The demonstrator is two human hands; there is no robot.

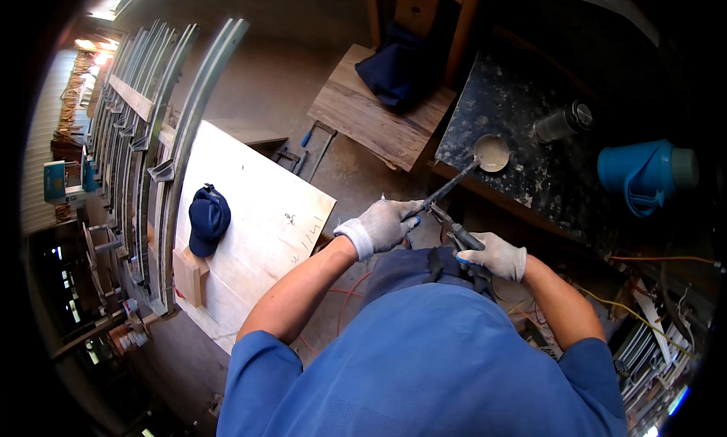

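My left hand (386, 223), in a pale glove with blue at the fingertips, is closed around a dark rod (453, 185). The rod's far end meets the rim of a round cup (491, 153) with pale contents; whether the two are joined I cannot tell. In my gloved right hand (496, 257) is a dark, narrow tool (459, 231), its kind unclear, pointing up and left. The tip of this tool comes close to the rod beside my left fingers. Both hands are in front of my waist, near the dark bench (496, 96).
A clear bottle (562, 123) and a blue jug (644, 172) stand on the right. Ahead is a wooden seat (379, 115) with dark cloth (394, 67). To the left, a pale board (257, 210) carries a navy cap (209, 220) beside a metal rack (189, 126). Hoses (632, 312) trail at the lower right.
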